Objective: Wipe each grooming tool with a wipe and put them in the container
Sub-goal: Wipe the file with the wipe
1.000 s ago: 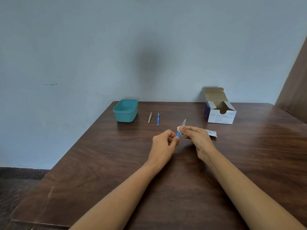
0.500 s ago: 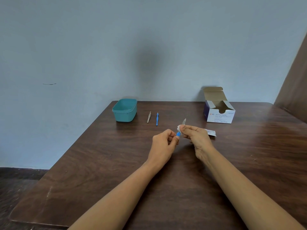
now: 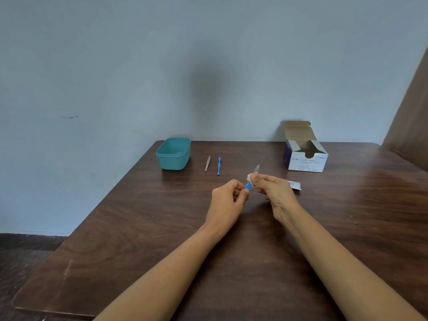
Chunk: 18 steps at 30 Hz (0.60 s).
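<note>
Above the middle of the dark, wood-grained surface point(image 3: 129, 228), the left hand point(image 3: 228, 198) pinched the blue plastic handle of a slim grooming tool point(image 3: 248, 186). Its grip was clamped on the handle's lower end, and the curled fingers hid most of it. The right hand point(image 3: 275, 193) held a small crumpled white wipe point(image 3: 249, 177) round the tool's shaft, its grip closed on wipe and tool together. The fingertips covered the spot where wipe met metal, so only a thin grey pointed tip showed above them, too small to name the tool. Behind the right hand a torn white wrapper point(image 3: 294, 184) lay flat on the surface, half hidden by the knuckles. At the far left stood the teal plastic container point(image 3: 173, 154) — a rounded rectangle, open-topped with a lipped rim, its floor out of sight. Just to its right lay a pale metal tool point(image 3: 207, 163) and a blue stick-like tool point(image 3: 218, 166), side by side and apart from each other, their ends too fine to make out. At the far right sat a white and purple cardboard box point(image 3: 305, 158) with its flaps open, marked "Alcohol Swabs" — the smaller print was unreadable. Both bare forearms were cut off at the lower edge.
</note>
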Available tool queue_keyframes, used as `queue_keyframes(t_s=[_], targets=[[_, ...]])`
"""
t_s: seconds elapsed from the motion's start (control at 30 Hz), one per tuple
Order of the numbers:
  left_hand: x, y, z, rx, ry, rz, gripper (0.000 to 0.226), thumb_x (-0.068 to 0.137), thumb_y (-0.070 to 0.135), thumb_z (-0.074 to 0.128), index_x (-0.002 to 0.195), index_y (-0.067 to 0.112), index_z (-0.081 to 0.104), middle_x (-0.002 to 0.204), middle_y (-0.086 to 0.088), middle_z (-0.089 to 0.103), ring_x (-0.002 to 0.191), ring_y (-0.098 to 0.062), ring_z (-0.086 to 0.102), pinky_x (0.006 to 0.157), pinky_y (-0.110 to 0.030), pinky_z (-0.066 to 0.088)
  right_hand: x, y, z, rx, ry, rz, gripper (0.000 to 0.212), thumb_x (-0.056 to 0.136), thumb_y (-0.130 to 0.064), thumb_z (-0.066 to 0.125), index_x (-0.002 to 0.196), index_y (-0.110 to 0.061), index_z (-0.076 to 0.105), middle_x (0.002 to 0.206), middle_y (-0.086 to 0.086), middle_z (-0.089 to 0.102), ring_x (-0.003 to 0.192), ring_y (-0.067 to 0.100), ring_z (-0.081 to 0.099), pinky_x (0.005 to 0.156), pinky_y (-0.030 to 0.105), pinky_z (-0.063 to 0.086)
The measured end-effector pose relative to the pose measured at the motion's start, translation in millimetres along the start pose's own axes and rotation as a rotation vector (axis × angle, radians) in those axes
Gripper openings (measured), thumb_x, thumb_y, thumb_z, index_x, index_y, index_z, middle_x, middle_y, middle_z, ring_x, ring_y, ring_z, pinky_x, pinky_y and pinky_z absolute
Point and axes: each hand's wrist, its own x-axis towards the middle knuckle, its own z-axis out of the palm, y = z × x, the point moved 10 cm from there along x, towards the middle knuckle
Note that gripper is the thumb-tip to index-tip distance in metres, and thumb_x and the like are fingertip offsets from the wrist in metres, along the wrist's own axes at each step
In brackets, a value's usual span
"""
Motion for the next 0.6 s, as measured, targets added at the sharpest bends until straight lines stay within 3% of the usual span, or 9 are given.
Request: queue_keyframes(t_s=[0.1,0.2,0.6], targets=[[0,2,-1,0.002,0.006,0.01,0.008,0.093,0.022,0.06,0.093,0.016,0.066,0.077,0.008,0.067,0.069,0.0,0.061,0.068,-0.015,0.053,-1,-1,-2,0.008,0.015,-0.009,0.023,0.081,-0.022,0.073,0.1,-0.009,0.074,0.072,-0.008,0.064,0.065,0.004,0.047,0.05,0.01,0.037],[0,2,-1,0.007,0.008,0.015,0.008,0.093,0.023,0.06,0.091,0.018,0.065,0.076,0.009,0.067,0.07,0.0,0.062,0.068,-0.016,0.053,-2,-3,-5,0.031,0.053,-0.015,0.024,0.081,-0.023,0.073,0.1,-0.009,0.074,0.071,-0.007,0.062,0.067,0.006,0.046,0.055,0.017,0.035],[-2,6,8,0.038,-0.053,0.035,0.006,0.093,0.023,0.061,0.088,0.021,0.063,0.076,0.007,0.068,0.071,-0.004,0.064,0.07,-0.019,0.055,-3,-14,-11,0.055,0.118,-0.087,0.006,0.086,-0.008,0.066,0.087,-0.012,0.07,0.081,-0.006,0.064,0.077,0.005,0.052,0.067,0.016,0.042]])
